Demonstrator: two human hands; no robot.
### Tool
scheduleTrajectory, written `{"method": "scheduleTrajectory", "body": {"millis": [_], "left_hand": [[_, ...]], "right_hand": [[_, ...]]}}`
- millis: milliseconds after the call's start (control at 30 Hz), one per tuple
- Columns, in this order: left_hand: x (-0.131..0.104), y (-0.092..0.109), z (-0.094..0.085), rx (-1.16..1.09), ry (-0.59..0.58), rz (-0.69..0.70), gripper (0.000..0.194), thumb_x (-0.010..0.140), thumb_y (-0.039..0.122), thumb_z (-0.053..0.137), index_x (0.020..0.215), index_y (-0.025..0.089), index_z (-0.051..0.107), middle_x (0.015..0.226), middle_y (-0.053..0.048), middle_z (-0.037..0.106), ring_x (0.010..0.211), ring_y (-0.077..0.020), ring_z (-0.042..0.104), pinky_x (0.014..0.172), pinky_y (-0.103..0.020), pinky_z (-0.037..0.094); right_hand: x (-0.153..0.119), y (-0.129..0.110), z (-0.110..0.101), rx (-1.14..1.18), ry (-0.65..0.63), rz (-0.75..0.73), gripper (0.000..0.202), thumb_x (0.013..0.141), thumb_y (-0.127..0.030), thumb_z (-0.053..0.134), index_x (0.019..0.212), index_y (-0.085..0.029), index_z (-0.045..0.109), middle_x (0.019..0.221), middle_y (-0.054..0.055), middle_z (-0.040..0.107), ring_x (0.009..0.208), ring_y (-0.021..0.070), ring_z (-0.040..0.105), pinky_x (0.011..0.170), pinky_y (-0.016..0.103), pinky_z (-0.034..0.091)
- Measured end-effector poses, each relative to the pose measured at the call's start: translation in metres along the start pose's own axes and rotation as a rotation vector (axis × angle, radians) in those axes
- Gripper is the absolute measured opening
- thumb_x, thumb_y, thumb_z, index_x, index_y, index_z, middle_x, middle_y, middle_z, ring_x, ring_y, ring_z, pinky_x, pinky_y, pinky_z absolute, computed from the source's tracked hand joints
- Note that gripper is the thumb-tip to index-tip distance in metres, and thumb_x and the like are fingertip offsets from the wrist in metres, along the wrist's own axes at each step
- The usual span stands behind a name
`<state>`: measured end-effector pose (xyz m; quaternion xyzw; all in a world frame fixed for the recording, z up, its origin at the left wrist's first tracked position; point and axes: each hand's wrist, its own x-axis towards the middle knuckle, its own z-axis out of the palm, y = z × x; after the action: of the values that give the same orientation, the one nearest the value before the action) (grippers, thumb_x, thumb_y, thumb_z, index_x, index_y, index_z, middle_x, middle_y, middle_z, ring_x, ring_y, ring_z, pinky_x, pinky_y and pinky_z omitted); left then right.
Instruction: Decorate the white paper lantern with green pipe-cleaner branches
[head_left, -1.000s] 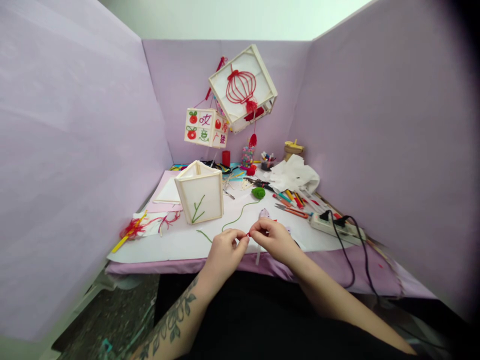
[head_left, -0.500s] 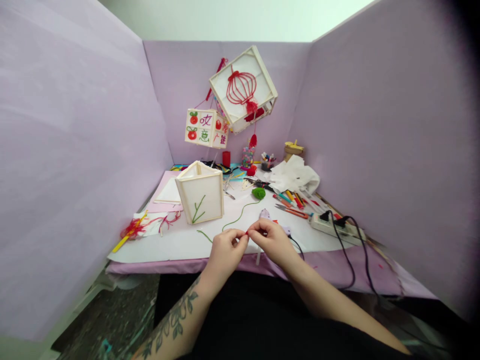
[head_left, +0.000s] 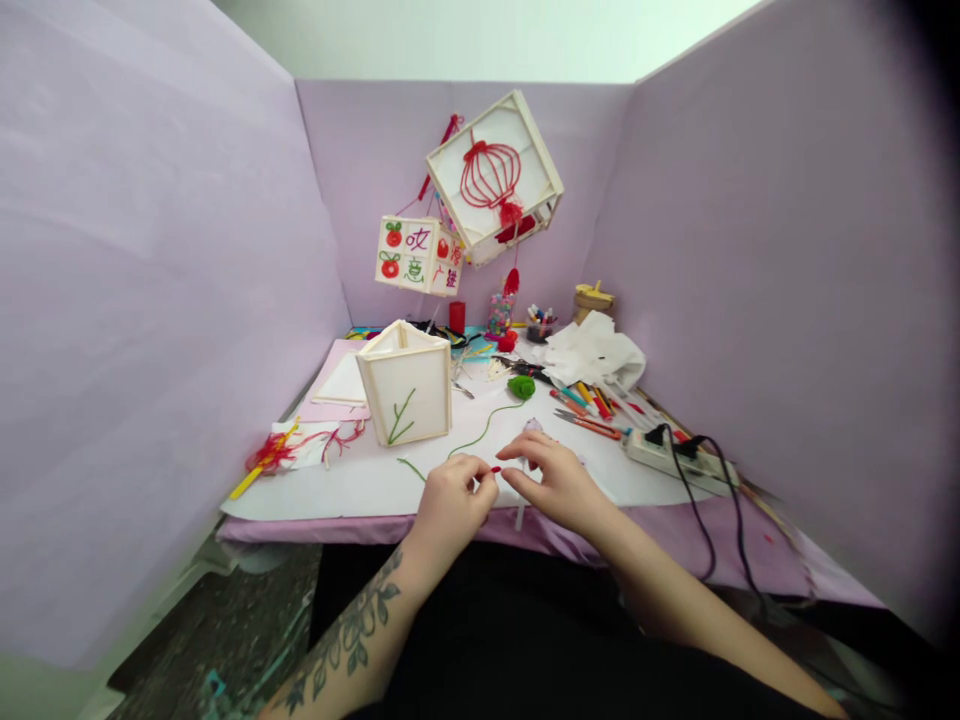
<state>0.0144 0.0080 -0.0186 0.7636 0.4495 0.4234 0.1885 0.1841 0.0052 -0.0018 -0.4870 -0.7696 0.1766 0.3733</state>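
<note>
While the left hand (head_left: 450,505) is pinching a small red piece (head_left: 496,470) between its fingers below the frame's centre, its long axis seemingly running sideways (too tiny for certainty), the right hand (head_left: 562,485) is hovering just rightward, fingers parted.

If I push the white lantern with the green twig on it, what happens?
The lantern looks light, made of narrow strips and pale panels, so it might slide. It narrows toward the bottom, so it could tip. Its sheet-like sides may dent.
</note>
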Motion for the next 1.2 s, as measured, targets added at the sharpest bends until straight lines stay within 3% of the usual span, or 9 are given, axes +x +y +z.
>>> {"method": "scheduleTrajectory", "body": {"millis": [67, 200, 433, 600, 900, 1200], "left_hand": [[-0.001, -0.001, 0.001, 0.077, -0.017, 0.060, 0.014, 0.080, 0.012, 0.054, 0.072, 0.018, 0.063, 0.071, -0.001, 0.064, 0.065, -0.0135, 0.057, 0.066, -0.025, 0.044], [-0.004, -0.002, 0.004, 0.296, -0.056, 0.174, 0.015, 0.084, 0.012, 0.052, 0.076, 0.018, 0.063, 0.073, -0.004, 0.063, 0.070, -0.0166, 0.059, 0.068, -0.027, 0.046], [-0.005, -0.001, 0.003, 0.432, -0.104, 0.211, 0.014, 0.089, 0.014, 0.049, 0.083, 0.017, 0.062, 0.079, -0.005, 0.064, 0.075, -0.0189, 0.061, 0.071, -0.029, 0.048], [-0.003, 0.001, 0.002, 0.332, -0.079, 0.174, 0.013, 0.088, 0.014, 0.050, 0.083, 0.017, 0.061, 0.080, -0.005, 0.064, 0.077, -0.0188, 0.061, 0.072, -0.029, 0.047], [0.000, -0.001, 0.002, 0.047, -0.046, -0.004, 0.010, 0.085, 0.018, 0.056, 0.079, 0.018, 0.062, 0.077, -0.002, 0.065, 0.064, -0.0135, 0.056, 0.066, -0.026, 0.045], [0.000, -0.002, 0.005, -0.041, -0.036, -0.080, 0.012, 0.084, 0.020, 0.056, 0.080, 0.017, 0.066, 0.078, -0.002, 0.067, 0.062, -0.0122, 0.056, 0.061, -0.024, 0.043]], "right_hand": [[0.000, -0.005, -0.003, -0.170, -0.044, -0.083, 0.015, 0.083, -0.018, 0.059, 0.094, -0.019, 0.068, 0.094, 0.007, 0.065, 0.086, 0.0201, 0.060, 0.077, 0.033, 0.046], [0.000, -0.016, -0.004, -0.428, -0.097, -0.096, 0.012, 0.084, -0.015, 0.059, 0.088, -0.019, 0.069, 0.091, 0.008, 0.066, 0.089, 0.0228, 0.061, 0.075, 0.032, 0.046], [0.003, -0.019, -0.001, -0.551, -0.122, -0.068, 0.016, 0.086, -0.011, 0.056, 0.079, -0.017, 0.069, 0.086, 0.010, 0.067, 0.085, 0.0240, 0.061, 0.069, 0.032, 0.045], [0.003, -0.015, -0.003, -0.477, -0.099, -0.043, 0.014, 0.084, -0.012, 0.058, 0.078, -0.018, 0.068, 0.084, 0.008, 0.066, 0.082, 0.0225, 0.061, 0.069, 0.031, 0.043], [0.006, 0.001, 0.003, 0.058, 0.036, 0.100, 0.012, 0.079, -0.017, 0.058, 0.069, -0.018, 0.064, 0.071, 0.001, 0.060, 0.065, 0.0144, 0.054, 0.061, 0.026, 0.040], [0.005, 0.000, 0.009, 0.132, 0.035, 0.197, 0.013, 0.078, -0.023, 0.056, 0.069, -0.017, 0.063, 0.069, 0.002, 0.061, 0.065, 0.0158, 0.054, 0.060, 0.027, 0.040]]}}
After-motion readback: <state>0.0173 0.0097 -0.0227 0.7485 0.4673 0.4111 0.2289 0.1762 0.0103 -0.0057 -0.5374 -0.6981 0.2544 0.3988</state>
